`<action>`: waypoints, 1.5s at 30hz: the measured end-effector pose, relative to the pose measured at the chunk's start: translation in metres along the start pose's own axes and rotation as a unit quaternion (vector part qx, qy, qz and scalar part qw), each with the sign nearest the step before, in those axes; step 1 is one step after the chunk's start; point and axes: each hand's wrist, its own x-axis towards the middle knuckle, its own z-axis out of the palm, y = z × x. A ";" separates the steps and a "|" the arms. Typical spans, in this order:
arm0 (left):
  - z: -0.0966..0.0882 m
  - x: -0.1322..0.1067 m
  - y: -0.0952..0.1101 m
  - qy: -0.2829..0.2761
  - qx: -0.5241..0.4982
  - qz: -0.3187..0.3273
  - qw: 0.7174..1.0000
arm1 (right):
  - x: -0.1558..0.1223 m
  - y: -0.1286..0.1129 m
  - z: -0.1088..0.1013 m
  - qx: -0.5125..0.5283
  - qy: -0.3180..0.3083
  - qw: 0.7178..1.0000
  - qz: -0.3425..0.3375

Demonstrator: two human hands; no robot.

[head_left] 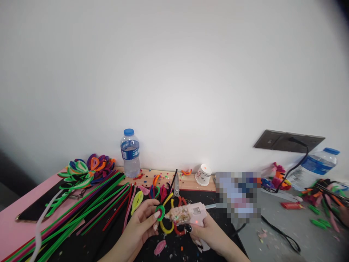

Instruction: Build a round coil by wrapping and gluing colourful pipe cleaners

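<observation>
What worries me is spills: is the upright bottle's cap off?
No, the bottle has its blue cap on.

Left hand (141, 223): long nails are worn, painted pale, near white. Right hand (208, 233): one nail is painted glossy black; the lower nails are kept long and pale. Both forearms are seen bare.

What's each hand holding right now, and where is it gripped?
Left hand pinches the green ring by its rim; right hand grips the glue gun by its handle.
</observation>
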 end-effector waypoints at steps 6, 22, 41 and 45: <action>0.001 -0.001 0.001 0.002 0.005 -0.003 1.000 | 0.000 -0.002 0.002 -0.004 0.005 1.000 0.000; 0.003 -0.003 0.001 0.005 0.002 -0.009 1.000 | -0.004 -0.007 0.004 0.029 0.013 0.999 -0.015; -0.002 0.000 -0.002 -0.035 0.018 -0.027 0.999 | 0.000 -0.005 0.003 0.033 0.025 0.999 -0.021; -0.003 -0.001 -0.003 -0.047 0.015 -0.026 0.998 | -0.001 -0.007 0.005 0.034 0.027 0.999 -0.017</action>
